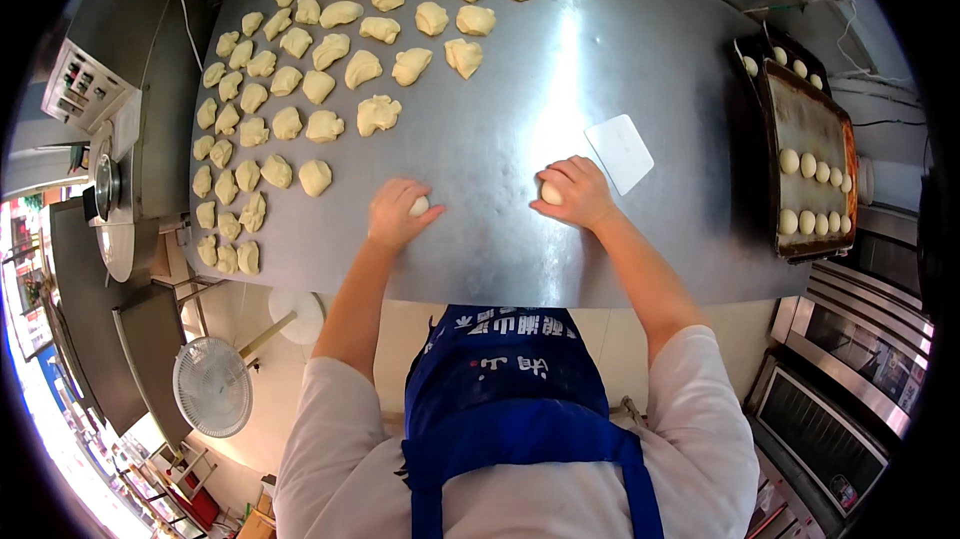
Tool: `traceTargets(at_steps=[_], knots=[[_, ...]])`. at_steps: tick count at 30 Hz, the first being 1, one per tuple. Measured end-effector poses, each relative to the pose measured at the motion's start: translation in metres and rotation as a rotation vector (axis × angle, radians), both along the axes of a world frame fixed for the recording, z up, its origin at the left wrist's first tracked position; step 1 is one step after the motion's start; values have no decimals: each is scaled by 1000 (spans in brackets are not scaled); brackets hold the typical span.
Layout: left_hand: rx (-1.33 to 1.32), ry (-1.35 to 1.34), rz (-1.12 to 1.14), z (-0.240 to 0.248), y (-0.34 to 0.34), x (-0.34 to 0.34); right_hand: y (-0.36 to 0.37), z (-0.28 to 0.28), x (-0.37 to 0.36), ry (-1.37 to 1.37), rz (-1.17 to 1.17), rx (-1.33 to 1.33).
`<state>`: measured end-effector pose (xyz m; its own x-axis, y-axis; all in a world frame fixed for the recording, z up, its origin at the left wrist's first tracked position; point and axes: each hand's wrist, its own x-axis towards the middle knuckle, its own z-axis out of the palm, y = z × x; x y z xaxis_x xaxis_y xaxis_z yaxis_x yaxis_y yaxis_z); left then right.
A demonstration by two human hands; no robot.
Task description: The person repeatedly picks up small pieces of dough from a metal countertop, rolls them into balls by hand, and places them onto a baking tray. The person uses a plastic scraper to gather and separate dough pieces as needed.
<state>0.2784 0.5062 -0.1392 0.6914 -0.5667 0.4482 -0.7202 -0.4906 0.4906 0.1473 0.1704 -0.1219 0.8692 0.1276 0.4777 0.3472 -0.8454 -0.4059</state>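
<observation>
My left hand [398,213] is cupped around a small pale dough ball [419,206] on the steel table [480,149], near its front edge. To the right, my right hand [578,191] curls over another dough ball [551,193], which also rests on the metal. Both balls are partly covered by my fingers. Rough-cut dough pieces [378,115] lie in uneven rows over the left and far parts of the table. Just beyond my right hand lies a white flat scraper [621,153] with rounded corners.
On the table's right end sits a dark baking tray [815,209] with rows of smooth dough balls; another tray [785,54] shows behind it. Ovens [860,339] stand at the lower right. A white fan [212,386] is on the floor side at left. A scale-like metal device [106,184] stands further left.
</observation>
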Motion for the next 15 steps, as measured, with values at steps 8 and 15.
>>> traceTargets(at_steps=[8,15], knots=[[89,-14,-217,5,-29,-30,50,-14,9,-32,153,-89],[-89,-75,-49,6,0,-10,-17,0,16,8,17,51]])
